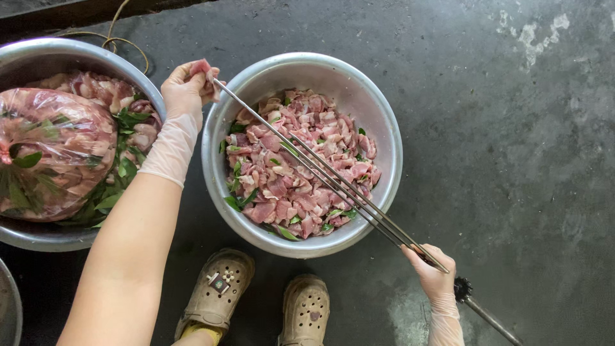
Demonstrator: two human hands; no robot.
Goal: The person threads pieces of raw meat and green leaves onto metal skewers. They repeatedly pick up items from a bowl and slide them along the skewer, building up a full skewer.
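Observation:
A steel bowl (384, 134) on the dark floor holds raw pink meat pieces (301, 166) mixed with green leaves. Long metal skewers (333, 179) lie diagonally over the bowl. My left hand (188, 90), in a thin clear glove, pinches a piece of meat (200, 66) at the skewers' pointed tips, above the bowl's left rim. At the lower right, my gloved right hand (432, 272) grips the skewers' other end.
A second steel bowl (38, 54) at the left holds more meat, leaves and a clear plastic bag of meat (54, 150). My two tan clogs (214, 295) stand below the bowls. A dark-handled tool (490, 314) lies at the lower right. Cord (125, 41) trails at the top left.

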